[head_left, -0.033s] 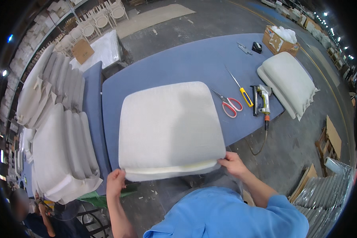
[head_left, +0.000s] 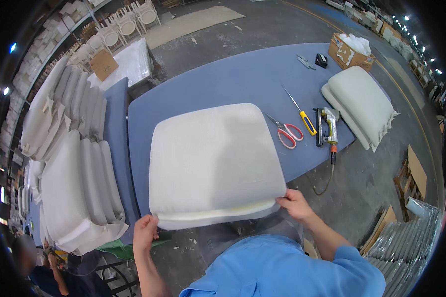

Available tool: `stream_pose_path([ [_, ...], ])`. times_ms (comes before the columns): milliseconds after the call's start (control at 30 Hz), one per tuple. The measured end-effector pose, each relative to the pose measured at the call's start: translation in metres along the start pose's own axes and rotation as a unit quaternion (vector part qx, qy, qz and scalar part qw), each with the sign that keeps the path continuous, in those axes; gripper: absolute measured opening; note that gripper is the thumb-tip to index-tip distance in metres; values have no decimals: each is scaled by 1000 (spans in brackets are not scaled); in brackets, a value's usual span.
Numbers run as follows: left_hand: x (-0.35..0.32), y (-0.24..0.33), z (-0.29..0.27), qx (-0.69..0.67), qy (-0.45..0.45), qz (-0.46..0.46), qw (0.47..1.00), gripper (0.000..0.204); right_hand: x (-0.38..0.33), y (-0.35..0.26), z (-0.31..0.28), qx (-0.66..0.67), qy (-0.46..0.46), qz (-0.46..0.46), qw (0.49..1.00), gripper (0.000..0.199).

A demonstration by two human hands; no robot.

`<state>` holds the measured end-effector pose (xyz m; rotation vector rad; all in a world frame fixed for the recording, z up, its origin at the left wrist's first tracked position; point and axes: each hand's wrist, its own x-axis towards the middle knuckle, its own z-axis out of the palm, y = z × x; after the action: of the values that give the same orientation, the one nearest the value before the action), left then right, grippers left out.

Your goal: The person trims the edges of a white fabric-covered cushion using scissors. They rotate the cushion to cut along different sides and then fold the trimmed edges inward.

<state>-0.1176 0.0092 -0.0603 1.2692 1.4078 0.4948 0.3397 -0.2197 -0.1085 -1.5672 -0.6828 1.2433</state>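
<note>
A pale off-white upholstered seat cushion (head_left: 193, 153) lies face up on the blue-grey table (head_left: 208, 74), its near edge jutting past the table toward me. Along that edge a strip of yellowish foam shows between the cover and a fabric flap. My left hand (head_left: 144, 231) pinches the near left corner of the fabric. At the near right corner, my right hand (head_left: 296, 205) grips the edge of the cover between thumb and fingers. Red-handled scissors (head_left: 289, 136) lie just right of the cushion. Beyond them are a yellow-handled awl (head_left: 308, 123) and a staple gun (head_left: 330, 131) with a hose.
Stacked cushions (head_left: 77, 193) stand along the left side, and more cushions (head_left: 359, 104) lie on the table's right end. At the back right sit a carton (head_left: 349, 54) of white stuffing, staple strips (head_left: 306, 62) and a black object (head_left: 321, 60). Another person (head_left: 54, 267) works at lower left.
The cushion has shifted slightly toward me and to the right, with both hands moving along on its near corners. The tools stay where they were.
</note>
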Motion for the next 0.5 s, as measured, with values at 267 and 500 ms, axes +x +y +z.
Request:
stream_pose_path([
  [267, -35, -56, 46, -166, 33, -59, 984, 20, 55, -71, -88, -337, 128, -154, 920, 13],
  [500, -53, -45, 42, -216, 105, -97, 966, 37, 158, -84, -82, -564, 187, -217, 774, 25],
])
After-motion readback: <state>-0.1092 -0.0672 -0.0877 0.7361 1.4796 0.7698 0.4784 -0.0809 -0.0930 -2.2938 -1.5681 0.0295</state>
